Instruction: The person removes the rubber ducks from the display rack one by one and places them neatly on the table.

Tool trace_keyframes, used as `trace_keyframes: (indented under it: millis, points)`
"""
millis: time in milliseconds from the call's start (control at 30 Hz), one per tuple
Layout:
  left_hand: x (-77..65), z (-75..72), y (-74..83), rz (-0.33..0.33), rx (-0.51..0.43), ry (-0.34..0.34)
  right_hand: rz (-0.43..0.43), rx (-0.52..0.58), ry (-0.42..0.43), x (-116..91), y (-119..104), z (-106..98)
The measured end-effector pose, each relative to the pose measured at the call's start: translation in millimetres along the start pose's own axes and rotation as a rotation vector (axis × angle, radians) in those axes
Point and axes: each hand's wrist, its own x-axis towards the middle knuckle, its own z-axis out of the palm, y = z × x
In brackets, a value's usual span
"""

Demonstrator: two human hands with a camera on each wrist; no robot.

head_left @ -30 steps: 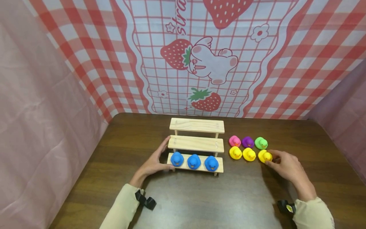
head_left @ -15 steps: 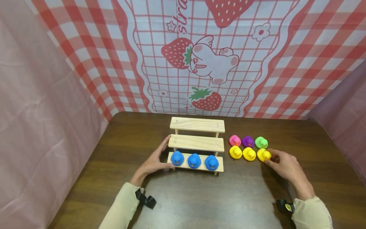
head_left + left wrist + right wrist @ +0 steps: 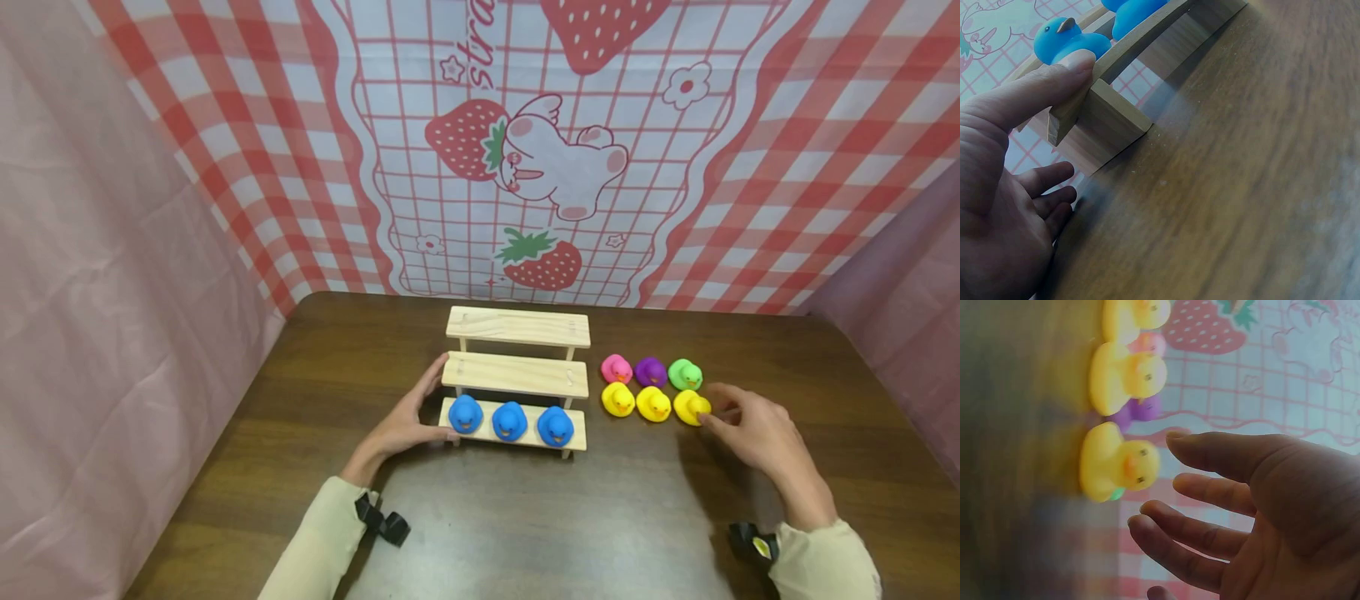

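Three blue rubber ducks (image 3: 509, 422) stand on the lowest step of a three-step wooden rack (image 3: 517, 375). My left hand (image 3: 401, 425) is at the rack's left end. Its thumb rests on the lowest step's front edge; the fingers reach back toward the middle step. In the left wrist view the thumb lies beside a blue duck (image 3: 1069, 42), and the lower fingers are off the wood. My right hand (image 3: 757, 429) is just right of the end yellow rubber duck (image 3: 690, 407). The right wrist view shows its thumb and fingers apart, with a gap to that duck (image 3: 1107, 462).
Two more yellow ducks (image 3: 636, 402) sit left of the end one. Behind this row are a pink duck (image 3: 616, 369), a purple duck (image 3: 650, 372) and a green duck (image 3: 686, 374). A strawberry-print cloth (image 3: 480, 200) hangs behind the table (image 3: 525, 517).
The end yellow duck shifted slightly left in the right hand, then stayed as the hand let go and drew back right. The left hand has kept its place at the rack.
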Motion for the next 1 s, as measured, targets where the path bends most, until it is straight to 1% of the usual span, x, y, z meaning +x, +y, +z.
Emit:
trace_keyframes:
  millis: [233, 333, 633, 1000]
  points:
    - [-0.8, -0.1, 2.0, -0.002, 0.005, -0.003, -0.057, -0.016, 0.107, -4.8, -19.5, -7.3]
    - [-0.8, -0.3, 2.1, 0.007, 0.005, -0.007, -0.078, -0.017, 0.131, -7.5, -30.8, -10.6]
    - [-0.7, -0.5, 1.5, 0.01, 0.002, -0.011, -0.133, 0.015, 0.138, -12.4, -68.2, -11.4]
    - [-1.1, 0.0, 1.6, 0.005, 0.002, -0.006, -0.237, 0.049, 0.112, -12.2, -105.3, 7.4]
